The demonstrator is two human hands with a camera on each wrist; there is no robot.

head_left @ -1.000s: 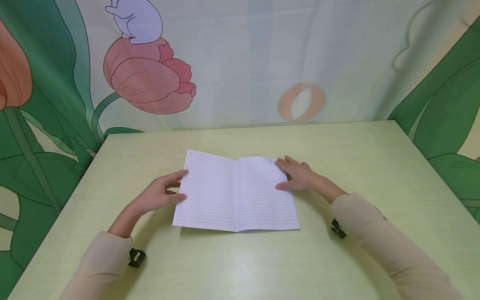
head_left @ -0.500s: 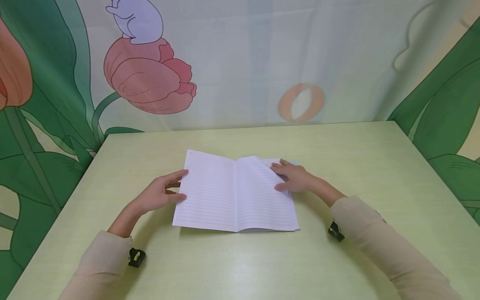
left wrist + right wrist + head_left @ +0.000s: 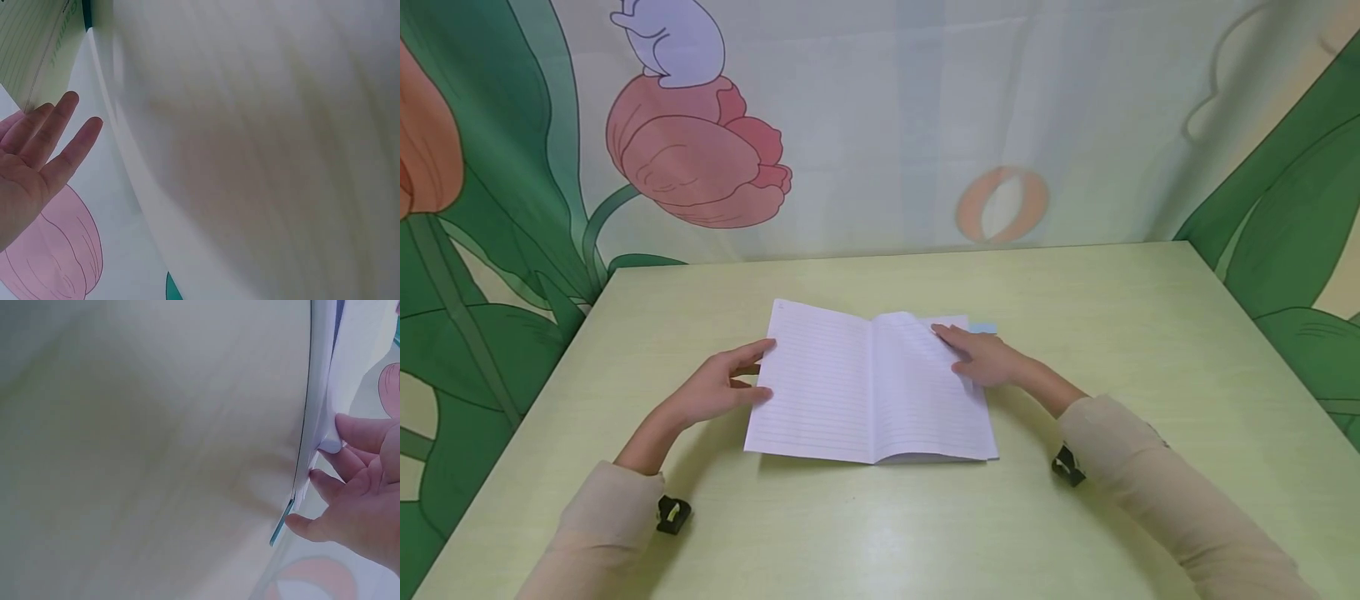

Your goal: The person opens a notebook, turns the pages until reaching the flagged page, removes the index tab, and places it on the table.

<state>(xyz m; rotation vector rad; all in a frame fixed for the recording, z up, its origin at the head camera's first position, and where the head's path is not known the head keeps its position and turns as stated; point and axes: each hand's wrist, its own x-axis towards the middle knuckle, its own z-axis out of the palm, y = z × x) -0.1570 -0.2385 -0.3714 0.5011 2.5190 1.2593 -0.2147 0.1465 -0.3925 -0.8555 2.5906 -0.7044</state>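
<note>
An open notebook [image 3: 820,383] with lined white pages lies in the middle of the head view, its left half tilted up off the table. My left hand [image 3: 722,385] holds the left edge, thumb on the page; in the left wrist view its fingers [image 3: 56,131] reach toward the printed underside. At the upper right edge, my right hand [image 3: 988,354] pinches the top right page [image 3: 917,392], which bows upward. The right wrist view shows the right thumb [image 3: 362,431] against the curled page edge. A blue tab [image 3: 982,328] sticks out beyond the notebook's right side.
The pale yellow-green table [image 3: 880,533] extends around the notebook on every side. Behind it hangs a curtain [image 3: 865,125] printed with flowers and leaves. Black camera mounts [image 3: 673,515] sit at both sleeves.
My right hand has slid slightly left and drawn the page's upper corner inward. The page has lifted, and the blue tab has come into view. My left hand stays in place.
</note>
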